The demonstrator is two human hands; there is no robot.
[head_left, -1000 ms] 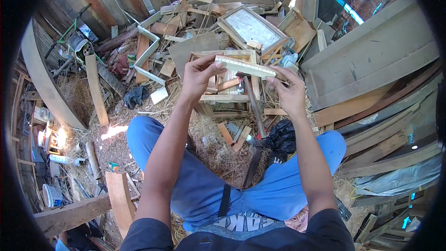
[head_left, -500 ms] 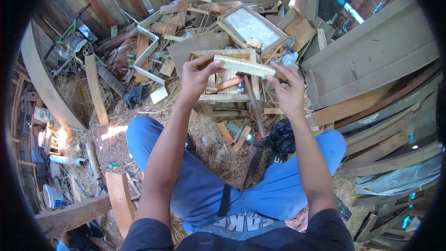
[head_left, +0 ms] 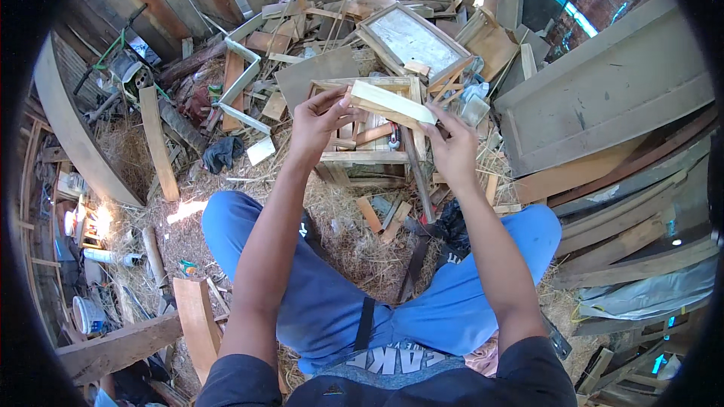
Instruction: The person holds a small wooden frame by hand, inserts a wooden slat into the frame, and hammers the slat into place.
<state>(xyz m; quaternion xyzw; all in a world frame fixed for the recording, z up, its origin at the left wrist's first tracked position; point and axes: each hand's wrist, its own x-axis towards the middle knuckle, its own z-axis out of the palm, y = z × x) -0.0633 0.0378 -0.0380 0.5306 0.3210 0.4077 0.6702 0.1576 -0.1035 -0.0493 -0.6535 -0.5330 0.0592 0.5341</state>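
Note:
A short, pale wooden bar point(head_left: 388, 100) is held up in front of me, tilted down to the right, with a bright, smooth face turned up. My left hand point(head_left: 320, 124) pinches its left end, and my right hand point(head_left: 451, 143) grips the right end between thumb and fingers. Below and behind it stands a wooden stool-like frame point(head_left: 366, 157) with loose wood offcuts inside. A long-handled tool point(head_left: 418, 181) leans against the frame's right side; its upper end is hidden behind the bar. A small red and blue object point(head_left: 394, 136) lies inside the frame.
Scrap wood and a framed panel point(head_left: 415, 44) are heaped at the back. A large wooden panel point(head_left: 603, 90) leans at right. Curved planks point(head_left: 83, 128) stand at left. Near my legs are small offcuts point(head_left: 368, 213), a black plastic bag point(head_left: 452, 226) and a thick board point(head_left: 196, 324).
The wooden bar has been turned about its length: its notched-looking edge no longer shows, and a broad smooth face does. My right hand has shifted slightly left.

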